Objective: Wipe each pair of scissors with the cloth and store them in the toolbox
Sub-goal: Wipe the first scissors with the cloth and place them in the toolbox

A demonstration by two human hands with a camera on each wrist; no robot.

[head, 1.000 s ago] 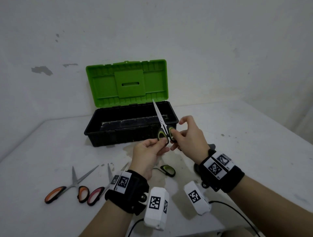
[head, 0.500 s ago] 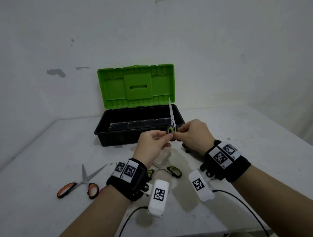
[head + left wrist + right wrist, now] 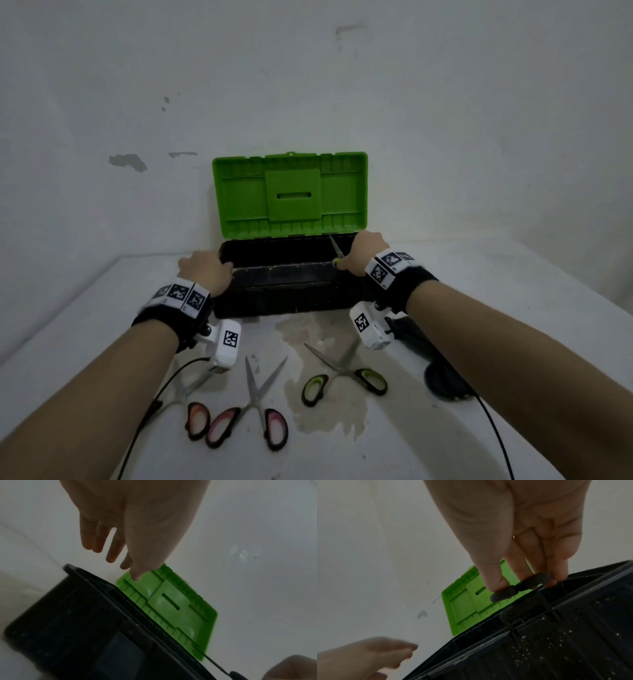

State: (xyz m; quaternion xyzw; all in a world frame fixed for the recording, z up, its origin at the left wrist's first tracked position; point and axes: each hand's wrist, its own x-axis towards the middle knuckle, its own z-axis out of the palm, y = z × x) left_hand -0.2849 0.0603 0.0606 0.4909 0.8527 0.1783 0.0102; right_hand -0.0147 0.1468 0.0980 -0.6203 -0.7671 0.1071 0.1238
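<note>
The black toolbox (image 3: 284, 303) stands with its green lid (image 3: 291, 195) up against the wall. My right hand (image 3: 363, 253) pinches the handles of a green-and-black pair of scissors (image 3: 522, 586) over the box's right end, blade (image 3: 336, 250) angled up and to the left. Over the box's left end, my left hand (image 3: 205, 270) holds nothing, its fingers (image 3: 111, 555) hanging straight above the corner. On the table in front lie a second green-handled pair (image 3: 342, 373), a pink-handled pair (image 3: 253, 411) and an orange-handled pair (image 3: 195, 407). A dark cloth (image 3: 445, 380) lies half hidden under my right forearm.
A stained patch (image 3: 322, 404) marks the white table between the box and the loose scissors. Black cables (image 3: 493, 421) run from both wrist cameras toward me. The wall stands right behind the lid.
Both hands moved forward to the toolbox. The left hand let go of the scissors and went to the box's left end. The right hand carried the scissors over the right end.
</note>
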